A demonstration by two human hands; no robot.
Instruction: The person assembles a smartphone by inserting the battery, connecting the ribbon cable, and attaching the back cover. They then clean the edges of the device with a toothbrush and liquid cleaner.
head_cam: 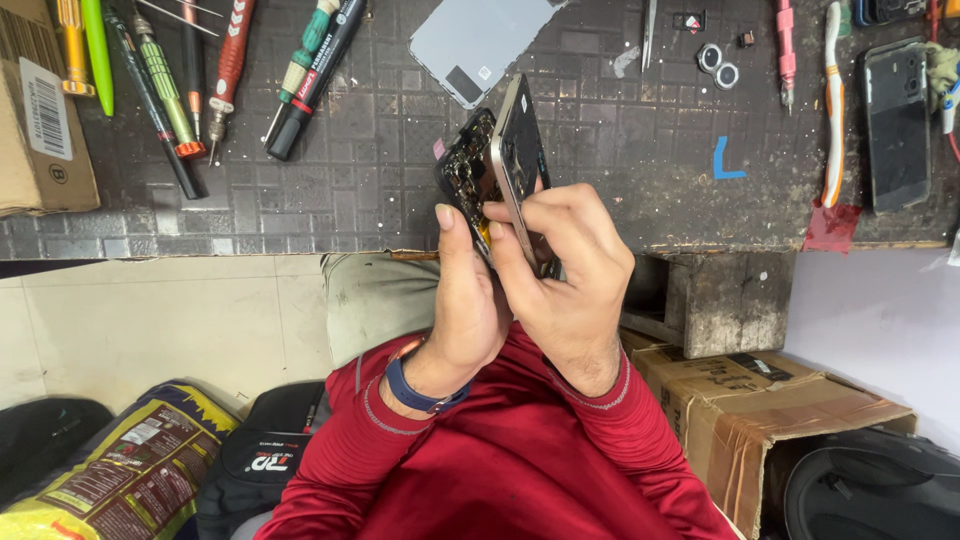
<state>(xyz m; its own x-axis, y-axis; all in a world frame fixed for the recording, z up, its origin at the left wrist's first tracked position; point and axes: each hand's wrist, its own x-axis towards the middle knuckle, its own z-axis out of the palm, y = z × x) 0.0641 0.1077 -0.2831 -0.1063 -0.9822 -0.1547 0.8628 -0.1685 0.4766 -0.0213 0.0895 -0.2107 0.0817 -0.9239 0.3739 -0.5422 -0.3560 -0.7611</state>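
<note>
At the centre of the frame we hold an opened smartphone (500, 165) upright above the edge of the dark work mat (620, 150). Our left hand (462, 300) grips the black inner body with its exposed parts, thumb pressed up along its side. Our right hand (565, 265) clasps the pale metal frame, fingers curled round its lower edge. The two halves stand apart at the top and meet near our fingers, so we judge the step in hand to be parting the frame from the body. The next move seems to call for a slow, even pull along the seam, with care for any cable we cannot see between the halves.

On the mat in the upper middle lies a grey back panel (478, 42). In the upper left rest screwdrivers (230, 65) and a black marker (315, 75). Two small camera rings (717, 65) sit in the upper right, near a toothbrush (833, 105) and a second dark phone (897, 125).
</note>
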